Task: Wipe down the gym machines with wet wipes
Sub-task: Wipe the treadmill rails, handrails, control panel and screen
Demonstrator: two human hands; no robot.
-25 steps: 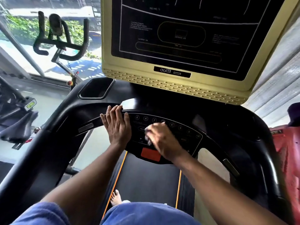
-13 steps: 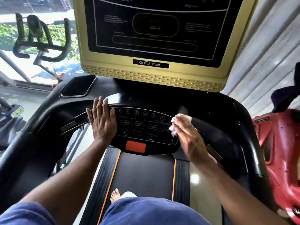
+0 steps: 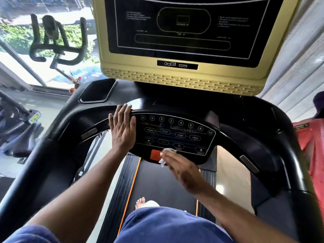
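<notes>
The person stands on the treadmill belt (image 3: pixel 157 181), leaning over the black control panel (image 3: pixel 177 135). The left hand (image 3: pixel 122 128) lies flat on the panel's left edge — fingers straight, holding nothing. The right hand (image 3: pixel 182 171) presses a crumpled white wet wipe (image 3: pixel 167 152) against the panel's lower rim, just beside the red stop button (image 3: pixel 155 154) (fingers extended over the wipe rather than curled). A gold-framed display (image 3: pixel 182 72) rises above — dark.
</notes>
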